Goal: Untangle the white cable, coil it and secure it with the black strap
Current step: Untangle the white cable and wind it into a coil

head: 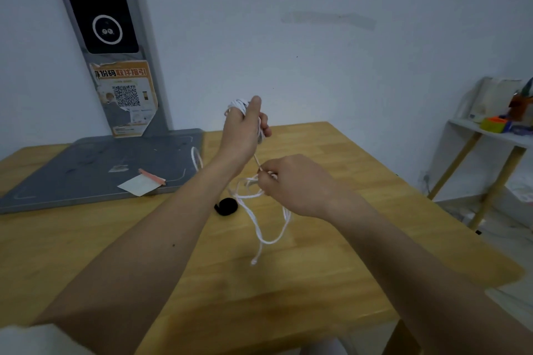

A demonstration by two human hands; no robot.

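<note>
My left hand (245, 130) is raised above the wooden table (331, 239), with several turns of the white cable (261, 235) wound around its fingers. A strand runs down from it to my right hand (291, 184), which pinches the cable just below. The loose rest of the cable hangs in tangled loops under my right hand, its end near the table top. The black strap (227, 206) lies rolled up on the table, just left of the hanging loops.
A grey flat base (86, 170) with an upright post carrying a black screen and a QR-code sticker stands at the table's back left; a paper slip (141, 184) lies on it. A white shelf (490, 135) with colourful items stands at the right, by the wall.
</note>
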